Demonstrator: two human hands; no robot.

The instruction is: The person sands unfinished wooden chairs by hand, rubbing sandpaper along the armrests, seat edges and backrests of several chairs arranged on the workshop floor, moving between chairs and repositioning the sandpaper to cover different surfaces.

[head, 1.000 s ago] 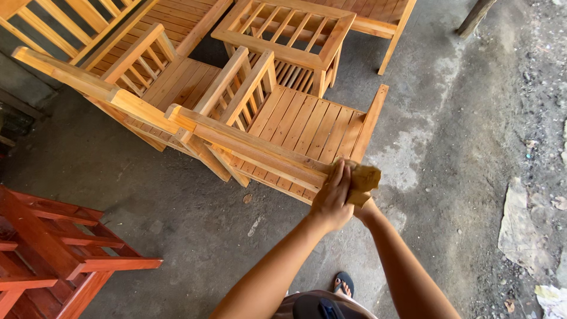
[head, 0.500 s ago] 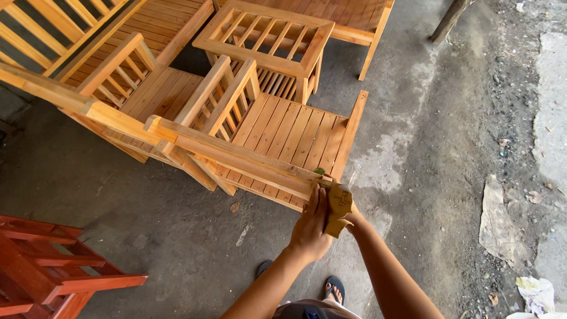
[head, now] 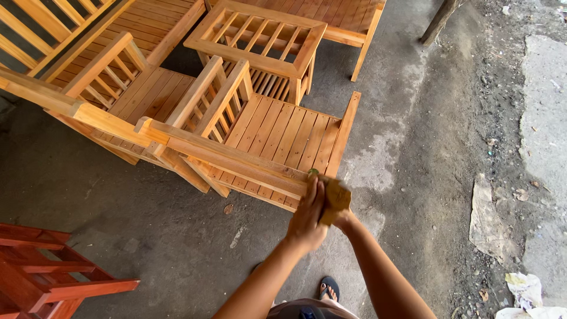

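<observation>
The left hand (head: pixel 307 217) is pressing flat, fingers nearly straight, against a folded yellow-brown pad (head: pixel 335 199); the right hand (head: pixel 341 220) is mostly hidden behind it, so its closure is unclear, though it seems to be backing the pad. The pad is sitting at the corner of the chair (head: pixel 269 142) rail, looking soft and light, best gripped by its folded edges. A red frame (head: pixel 41 277) is standing on the floor (head: pixel 147 236).
</observation>
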